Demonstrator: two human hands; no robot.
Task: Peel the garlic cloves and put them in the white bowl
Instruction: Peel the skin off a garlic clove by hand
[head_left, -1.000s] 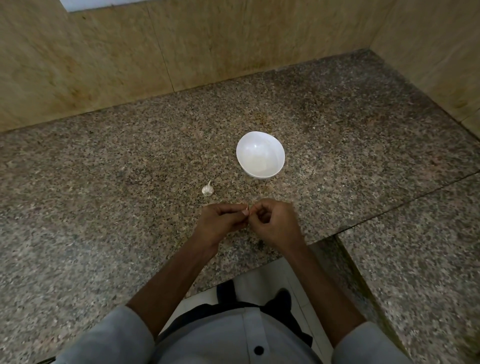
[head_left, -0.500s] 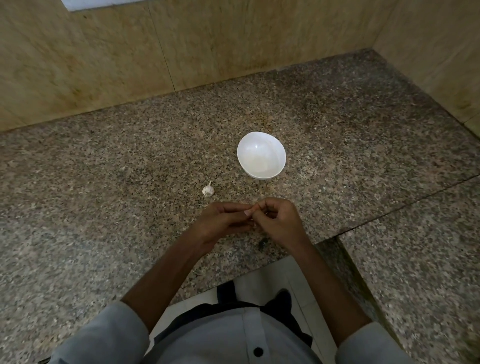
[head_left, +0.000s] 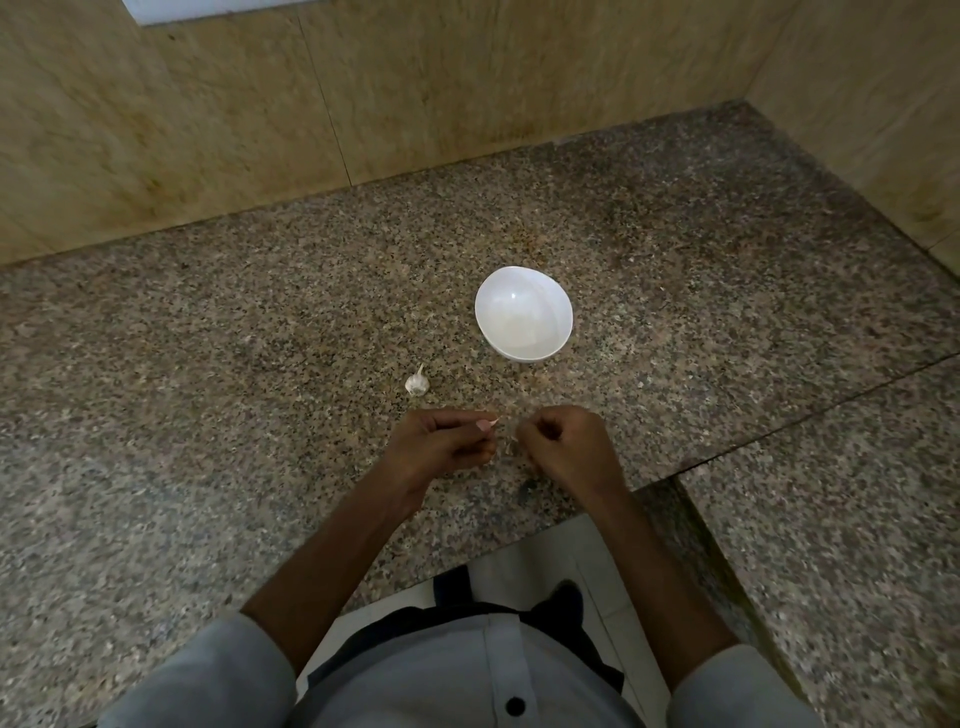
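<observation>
Garlic clove (head_left: 492, 422), small and pale with a pointed tip, is pinched at the fingertips of the left hand (head_left: 441, 447). The grip is closed on the clove, thumb and forefinger together, with only the clove's tip poking out toward the right. The right hand (head_left: 569, 449) is just beside it, a narrow gap between the two, its fingers curled into the palm. Something pale and blurred shows at its fingertips, but I cannot tell whether this grip holds anything. Both hands hover low over the speckled granite worktop (head_left: 208, 389), near its front edge. Just beyond the left hand a garlic bulb (head_left: 417, 383) lies on the stone, stem pointing away. Farther back and to the right stands the white bowl (head_left: 524, 354), upright, apart from the bulb and from both hands. Tan stone walls (head_left: 415, 78) close the worktop at the back and the right.
</observation>
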